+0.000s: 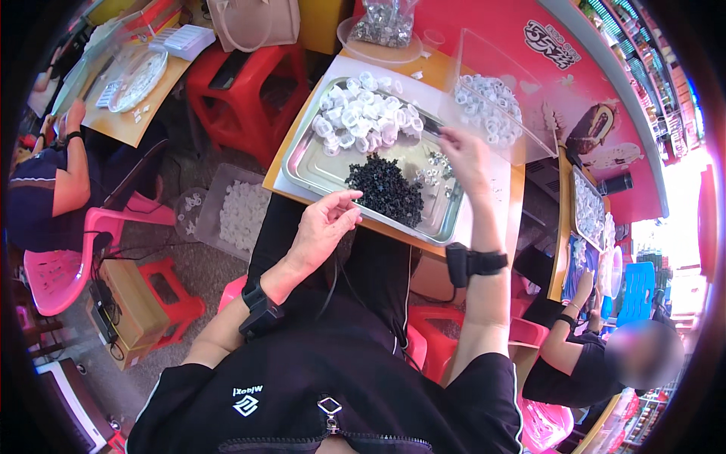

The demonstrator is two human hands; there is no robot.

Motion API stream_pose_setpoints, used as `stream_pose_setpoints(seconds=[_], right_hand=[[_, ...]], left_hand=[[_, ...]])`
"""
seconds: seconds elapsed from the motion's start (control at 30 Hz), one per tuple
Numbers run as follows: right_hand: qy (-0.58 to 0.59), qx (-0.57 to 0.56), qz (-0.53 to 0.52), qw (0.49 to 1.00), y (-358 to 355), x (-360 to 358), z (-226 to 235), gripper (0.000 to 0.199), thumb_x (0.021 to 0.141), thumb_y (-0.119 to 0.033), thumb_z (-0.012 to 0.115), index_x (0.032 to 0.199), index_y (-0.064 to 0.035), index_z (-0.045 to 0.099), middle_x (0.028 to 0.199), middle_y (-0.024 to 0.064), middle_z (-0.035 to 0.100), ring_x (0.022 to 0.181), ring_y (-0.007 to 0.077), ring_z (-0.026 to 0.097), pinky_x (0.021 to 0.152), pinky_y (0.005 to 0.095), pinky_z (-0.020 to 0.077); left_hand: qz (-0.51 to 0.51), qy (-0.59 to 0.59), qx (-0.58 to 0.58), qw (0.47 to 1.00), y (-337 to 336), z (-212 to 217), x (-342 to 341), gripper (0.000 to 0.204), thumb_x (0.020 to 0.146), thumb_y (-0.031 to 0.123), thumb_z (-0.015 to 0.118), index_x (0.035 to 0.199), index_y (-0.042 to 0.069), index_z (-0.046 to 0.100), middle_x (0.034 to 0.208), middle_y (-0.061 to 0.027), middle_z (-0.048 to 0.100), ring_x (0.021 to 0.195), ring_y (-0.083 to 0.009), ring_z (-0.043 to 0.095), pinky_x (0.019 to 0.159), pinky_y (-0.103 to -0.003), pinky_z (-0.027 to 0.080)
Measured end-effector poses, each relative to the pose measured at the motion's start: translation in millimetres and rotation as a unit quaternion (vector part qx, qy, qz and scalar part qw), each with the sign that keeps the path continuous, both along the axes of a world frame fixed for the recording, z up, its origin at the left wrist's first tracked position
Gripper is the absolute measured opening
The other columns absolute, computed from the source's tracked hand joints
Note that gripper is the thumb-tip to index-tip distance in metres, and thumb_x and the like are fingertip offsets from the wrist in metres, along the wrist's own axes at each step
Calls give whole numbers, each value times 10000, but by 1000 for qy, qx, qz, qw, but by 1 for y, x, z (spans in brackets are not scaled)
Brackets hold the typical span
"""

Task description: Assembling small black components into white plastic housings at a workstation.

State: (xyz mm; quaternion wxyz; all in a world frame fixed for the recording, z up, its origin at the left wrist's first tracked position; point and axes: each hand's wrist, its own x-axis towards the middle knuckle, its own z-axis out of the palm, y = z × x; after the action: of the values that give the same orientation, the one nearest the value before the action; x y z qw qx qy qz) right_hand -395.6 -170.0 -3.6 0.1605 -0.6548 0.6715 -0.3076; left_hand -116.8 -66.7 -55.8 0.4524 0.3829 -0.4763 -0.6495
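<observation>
My left hand (324, 225) is at the tray's near edge, palm turned inward. Its fingers are curled toward the thumb; whatever they may hold is too small to make out. Over the tray's right side is my right hand (467, 160), fingertips pinched together, their contents hidden. The metal tray (306, 163) holds a heap of translucent white plastic ring-like parts (363, 113) at the back. Small black parts (384, 189) are piled nearest my left hand. Below my right hand lie a few small silvery pieces (435, 170).
A clear bin (522, 113) of white parts stands beyond my right hand. Behind the tray, a bag of metal pieces (384, 23) sits in a plastic basin (348, 41). A red stool (242, 91) and a crate of white parts (240, 216) are left. Other people work on both sides.
</observation>
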Motion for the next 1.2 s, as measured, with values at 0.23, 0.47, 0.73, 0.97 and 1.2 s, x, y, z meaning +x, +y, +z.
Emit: stream_pose_setpoints(seconds=[0.23,0.47,0.73,0.97,1.2], right_hand=[[15,-82,21,996,-49,20,-47,368,791,-190,692,1106,-5,649,1037,177,638,798,275,645,785,341,509],[9,-35,-13,999,-40,21,-56,298,804,-195,689,1058,-39,676,990,143,642,853,281,642,784,368,496],[120,-162,39,979,-30,23,-56,209,835,-194,683,979,-43,696,888,129,633,811,276,632,751,350,492],[-317,15,-22,948,19,42,-37,222,866,-150,693,964,49,685,766,-5,628,651,74,528,634,227,443],[-529,118,-26,840,70,61,-29,174,878,-111,669,996,15,684,771,-17,622,642,32,470,581,172,360]], left_hand=[[-2,-25,10,1000,5,1,7,236,934,69,584,1153,-10,620,958,-34,661,861,-89,631,764,-226,509],[1,-27,17,1000,1,-8,13,207,929,73,597,1117,-3,640,959,-33,661,851,-83,627,753,-222,507],[-14,-17,19,1000,0,-10,5,186,924,71,604,1090,0,651,940,-36,667,846,-88,631,729,-226,514],[-12,55,131,990,-13,0,11,174,919,59,599,1073,-12,641,913,-77,684,791,-128,663,706,-241,535],[38,-29,-122,991,-18,23,-10,365,840,-17,673,1196,35,607,1131,-87,640,955,-149,642,800,-255,527]])
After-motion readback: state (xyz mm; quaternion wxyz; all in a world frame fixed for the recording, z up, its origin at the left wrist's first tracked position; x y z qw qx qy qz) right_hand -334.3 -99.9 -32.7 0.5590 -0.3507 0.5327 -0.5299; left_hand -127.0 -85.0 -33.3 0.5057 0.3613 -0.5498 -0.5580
